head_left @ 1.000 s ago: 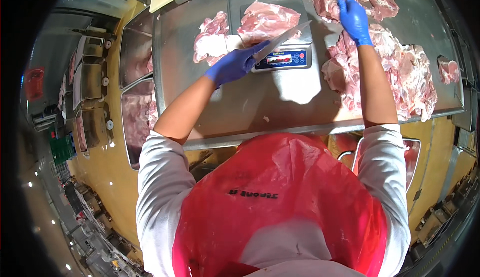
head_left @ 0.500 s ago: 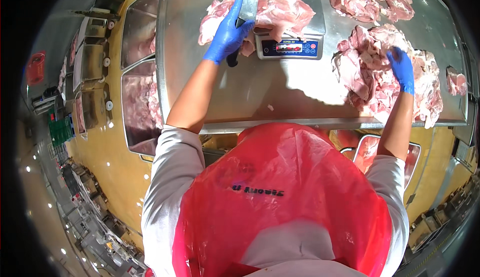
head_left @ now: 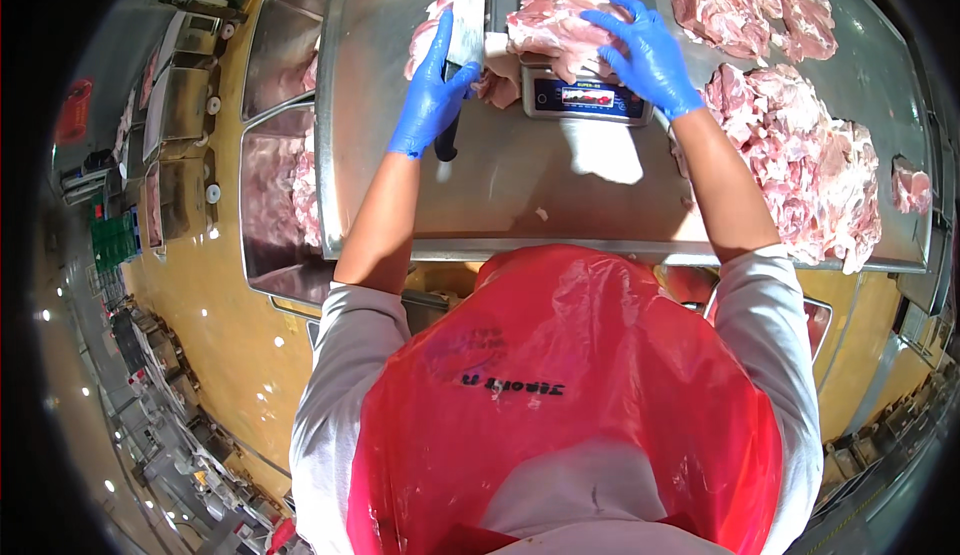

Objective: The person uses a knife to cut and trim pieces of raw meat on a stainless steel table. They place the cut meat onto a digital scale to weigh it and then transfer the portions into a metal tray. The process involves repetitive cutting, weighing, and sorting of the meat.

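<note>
In a blue glove, my left hand (head_left: 428, 105) is closed round the black handle of a knife (head_left: 467, 10), its broad blade pointing away from me. Pale pink raw meat (head_left: 555, 20) lies on a digital scale (head_left: 590, 100). At the right side of this meat is my blue-gloved right hand (head_left: 650, 60), fingers spread and fingertips against it. More raw meat (head_left: 425, 40) sits beside and partly behind the knife, left of the scale.
A large pile of raw meat (head_left: 790, 155) covers the right of the steel table (head_left: 480, 195), with flatter pieces (head_left: 750, 0) behind it. Steel bins (head_left: 265, 205) holding meat stand along the table's left edge. A small scrap (head_left: 910, 187) lies at far right.
My right hand has left the pile and moved left to the meat on the scale. My left hand with the knife has shifted slightly left and nearer, away from the scale.
</note>
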A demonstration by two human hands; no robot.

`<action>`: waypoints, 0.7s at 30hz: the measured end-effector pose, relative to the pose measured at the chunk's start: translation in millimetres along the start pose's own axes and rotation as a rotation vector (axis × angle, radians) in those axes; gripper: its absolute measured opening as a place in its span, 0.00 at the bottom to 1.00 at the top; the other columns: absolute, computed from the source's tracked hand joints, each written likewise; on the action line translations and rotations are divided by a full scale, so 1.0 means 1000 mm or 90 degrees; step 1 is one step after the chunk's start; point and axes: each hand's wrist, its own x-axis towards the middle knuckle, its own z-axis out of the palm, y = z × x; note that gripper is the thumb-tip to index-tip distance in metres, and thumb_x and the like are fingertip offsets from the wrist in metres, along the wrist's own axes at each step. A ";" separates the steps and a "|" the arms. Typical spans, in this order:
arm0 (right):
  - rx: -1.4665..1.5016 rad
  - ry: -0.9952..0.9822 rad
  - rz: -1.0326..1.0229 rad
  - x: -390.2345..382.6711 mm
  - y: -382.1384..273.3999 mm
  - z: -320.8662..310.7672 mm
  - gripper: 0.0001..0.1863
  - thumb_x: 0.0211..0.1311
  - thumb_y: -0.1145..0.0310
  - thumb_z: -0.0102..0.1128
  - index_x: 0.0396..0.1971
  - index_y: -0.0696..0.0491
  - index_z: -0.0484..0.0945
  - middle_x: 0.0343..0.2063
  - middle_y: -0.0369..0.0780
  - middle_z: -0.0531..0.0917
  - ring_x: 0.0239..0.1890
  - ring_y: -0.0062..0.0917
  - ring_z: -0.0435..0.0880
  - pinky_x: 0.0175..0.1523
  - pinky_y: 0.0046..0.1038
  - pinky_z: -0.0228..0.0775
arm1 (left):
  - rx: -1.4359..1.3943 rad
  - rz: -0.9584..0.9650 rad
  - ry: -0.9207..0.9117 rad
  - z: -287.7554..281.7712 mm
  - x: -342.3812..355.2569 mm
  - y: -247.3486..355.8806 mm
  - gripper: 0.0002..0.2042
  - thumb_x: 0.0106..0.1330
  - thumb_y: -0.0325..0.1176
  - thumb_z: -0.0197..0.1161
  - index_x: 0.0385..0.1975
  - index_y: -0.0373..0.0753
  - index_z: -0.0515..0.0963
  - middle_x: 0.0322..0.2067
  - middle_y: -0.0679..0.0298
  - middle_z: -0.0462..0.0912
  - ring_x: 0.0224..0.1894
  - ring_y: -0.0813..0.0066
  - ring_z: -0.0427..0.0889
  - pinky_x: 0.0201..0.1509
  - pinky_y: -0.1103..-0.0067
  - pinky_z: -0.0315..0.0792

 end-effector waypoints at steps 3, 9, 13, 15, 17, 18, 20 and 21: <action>0.011 0.030 -0.020 0.018 0.041 0.010 0.18 0.54 0.74 0.61 0.47 0.45 0.81 0.55 0.44 0.75 0.54 0.41 0.76 0.58 0.38 0.71 | 0.036 0.026 -0.006 -0.005 -0.015 0.001 0.37 0.67 0.24 0.58 0.74 0.45 0.48 0.36 0.66 0.76 0.28 0.80 0.72 0.32 0.81 0.72; 0.203 0.209 0.270 0.004 0.062 0.038 0.13 0.58 0.68 0.67 0.42 0.56 0.81 0.35 0.42 0.84 0.37 0.30 0.84 0.45 0.28 0.76 | 0.171 0.027 -0.041 0.000 -0.031 0.018 0.36 0.67 0.24 0.58 0.73 0.49 0.52 0.27 0.65 0.75 0.25 0.80 0.72 0.31 0.79 0.72; 0.213 0.103 0.405 -0.007 0.030 0.065 0.26 0.50 0.48 0.69 0.35 0.58 0.81 0.29 0.45 0.84 0.35 0.36 0.84 0.44 0.34 0.75 | 0.112 0.031 -0.091 0.019 -0.023 0.028 0.35 0.68 0.26 0.58 0.73 0.50 0.52 0.24 0.64 0.73 0.25 0.81 0.71 0.31 0.78 0.73; 0.110 -0.018 0.368 0.014 0.025 0.061 0.26 0.54 0.47 0.60 0.34 0.58 0.81 0.33 0.50 0.84 0.39 0.45 0.83 0.46 0.42 0.74 | 0.157 0.018 -0.101 0.034 -0.013 0.038 0.32 0.68 0.29 0.57 0.72 0.48 0.55 0.25 0.61 0.76 0.25 0.76 0.75 0.32 0.76 0.73; 0.058 -0.071 0.321 0.017 0.030 0.064 0.24 0.56 0.49 0.56 0.34 0.59 0.80 0.35 0.52 0.83 0.40 0.47 0.82 0.47 0.44 0.73 | 0.205 0.057 -0.112 0.053 0.005 0.044 0.29 0.68 0.31 0.56 0.69 0.45 0.58 0.26 0.54 0.78 0.28 0.64 0.78 0.33 0.71 0.74; 0.031 -0.097 0.293 0.019 0.032 0.064 0.23 0.57 0.50 0.55 0.34 0.59 0.80 0.36 0.52 0.83 0.41 0.48 0.82 0.47 0.45 0.72 | 0.230 0.099 -0.112 0.065 0.016 0.045 0.27 0.68 0.31 0.55 0.68 0.42 0.60 0.27 0.49 0.80 0.29 0.54 0.80 0.34 0.67 0.74; 0.078 -0.072 0.247 0.016 0.032 0.058 0.20 0.60 0.54 0.52 0.32 0.58 0.80 0.33 0.54 0.83 0.39 0.49 0.82 0.46 0.46 0.72 | 0.305 0.165 -0.101 0.089 0.041 0.042 0.27 0.65 0.29 0.54 0.66 0.39 0.61 0.28 0.44 0.81 0.31 0.45 0.82 0.34 0.61 0.75; 0.103 -0.048 0.238 0.011 0.037 0.057 0.20 0.60 0.54 0.53 0.32 0.58 0.80 0.32 0.54 0.83 0.38 0.50 0.82 0.46 0.46 0.72 | 0.353 0.195 -0.098 0.103 0.053 0.041 0.29 0.62 0.27 0.54 0.66 0.38 0.60 0.28 0.43 0.81 0.31 0.45 0.83 0.33 0.60 0.75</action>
